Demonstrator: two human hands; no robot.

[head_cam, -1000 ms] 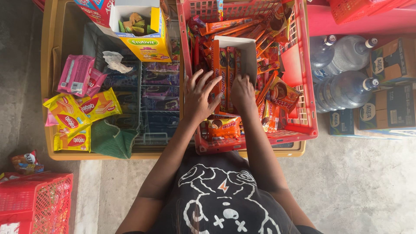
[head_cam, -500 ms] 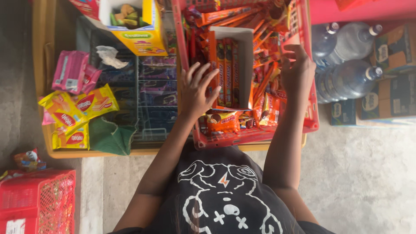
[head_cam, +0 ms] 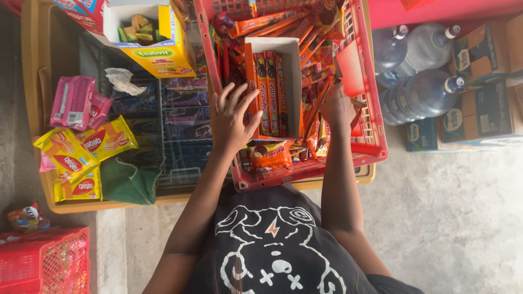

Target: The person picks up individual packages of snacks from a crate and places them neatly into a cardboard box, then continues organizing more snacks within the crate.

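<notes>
Left hand [head_cam: 231, 117] spread on white box [head_cam: 272, 87] edge; right hand [head_cam: 338, 106] among loose bars in red crate [head_cam: 376, 130].

A low yellow table [head_cam: 32, 109] carries a red crate [head_cam: 376, 136] of snack bars, a yellow box [head_cam: 158, 57], pink packs [head_cam: 73, 100], yellow wafer packs [head_cam: 81, 158] and a green cloth [head_cam: 128, 182]. Beside it, the concrete floor [head_cam: 463, 218] holds water bottles [head_cam: 425, 92], cartons [head_cam: 479, 117] and a red basket [head_cam: 46, 261].

White open box [head_cam: 291, 71] of orange snack bars [head_cam: 269, 92], upright in red crate [head_cam: 373, 130]
</notes>
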